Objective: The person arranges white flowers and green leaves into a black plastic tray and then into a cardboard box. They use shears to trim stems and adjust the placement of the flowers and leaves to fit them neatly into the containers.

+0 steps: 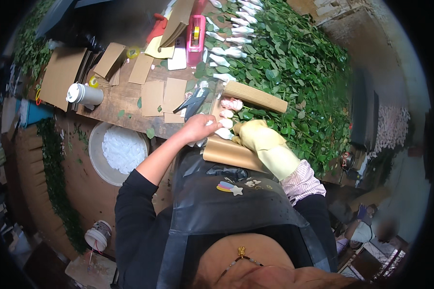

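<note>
Several pale pink and white roses (231,104) lie with their heads to the left, between a sheet of corrugated cardboard (255,96) above and a fold of brown wrapping (234,154) below. My bare left hand (201,128) is at the heads' left side, its fingers curled together; a whitish bit shows at the fingertips, too small to name. My right hand (258,136), in a pale yellow glove, is closed just right of a white rose head (223,134), around its stem end; the fingertips are partly hidden. A black stapler (193,102) lies beyond my left hand.
Leafy rose stems (299,86) with white-sleeved heads (236,52) cover the table's right side. A pink tape dispenser (196,41), cardboard pieces (153,98) and a grey-white bottle-like cylinder (89,94) stand left. Below the table edge is a bucket (95,155) of white sleeves.
</note>
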{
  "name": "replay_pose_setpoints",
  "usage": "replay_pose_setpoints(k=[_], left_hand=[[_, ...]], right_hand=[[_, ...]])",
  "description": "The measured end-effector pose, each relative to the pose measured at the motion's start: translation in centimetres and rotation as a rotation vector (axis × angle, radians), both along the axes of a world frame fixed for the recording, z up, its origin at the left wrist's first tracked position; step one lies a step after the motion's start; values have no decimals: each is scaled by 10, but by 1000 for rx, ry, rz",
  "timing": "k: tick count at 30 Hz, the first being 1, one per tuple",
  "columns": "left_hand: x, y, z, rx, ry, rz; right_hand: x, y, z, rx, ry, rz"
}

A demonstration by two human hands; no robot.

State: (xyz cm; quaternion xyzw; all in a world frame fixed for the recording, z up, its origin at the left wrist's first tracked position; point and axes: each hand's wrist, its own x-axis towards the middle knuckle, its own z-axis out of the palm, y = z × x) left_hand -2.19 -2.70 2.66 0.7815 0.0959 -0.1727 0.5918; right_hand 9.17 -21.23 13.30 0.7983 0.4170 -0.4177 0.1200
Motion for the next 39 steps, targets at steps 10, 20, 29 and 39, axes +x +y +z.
replay_pose_setpoints(k=[10,20,29,39], left_hand=[[-74,24,-12,-461,-34,1038],[-143,91,-9,752,-35,532],[11,-7,-24,115,-263,-43],[10,-4,-25,148,-225,-164]], right_hand=[[1,17,13,-141,68,50],[-7,52,20,-427,43,-451],[-3,61,16,-526,51,-446],[-13,24,24,-3,-91,-376]])
